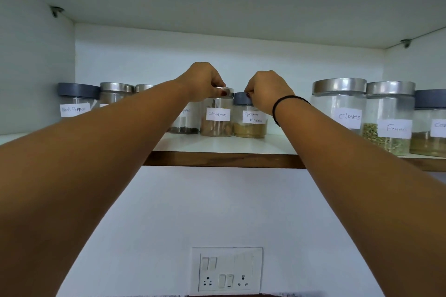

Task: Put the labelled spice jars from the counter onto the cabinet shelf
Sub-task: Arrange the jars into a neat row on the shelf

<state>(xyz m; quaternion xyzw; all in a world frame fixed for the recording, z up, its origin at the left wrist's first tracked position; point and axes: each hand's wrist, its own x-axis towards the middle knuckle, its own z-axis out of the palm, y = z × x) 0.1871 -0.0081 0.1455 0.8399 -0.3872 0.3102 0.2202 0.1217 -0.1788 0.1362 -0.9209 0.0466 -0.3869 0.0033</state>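
Looks mostly done from where I stand: the cabinet shelf [217,144] across the middle of the frame already carries a row of labelled jars. Black Pepper jar [76,103] sits far left, a couple more are half hidden behind the left forearm, Cloves jar [337,103] and Fennel jar [388,108] are at right, plus one cut off by the right edge. The tabletop isn't in view, so can't say if any jars are left down there. Cinnamon jar [217,125] and Garam Masala jar [249,128] stand upright at ctr, right beside each other, bases on the shelf, so prob just being set down or nudged into line. Left hand [205,82]: grip curled over the Cinnamon jar's steel lid [229,90], pinching its rim. Right hand [268,90]: closed grip on the Garam Masala jar's grey lid [240,99], w/ a black band [287,97] on that wrist.
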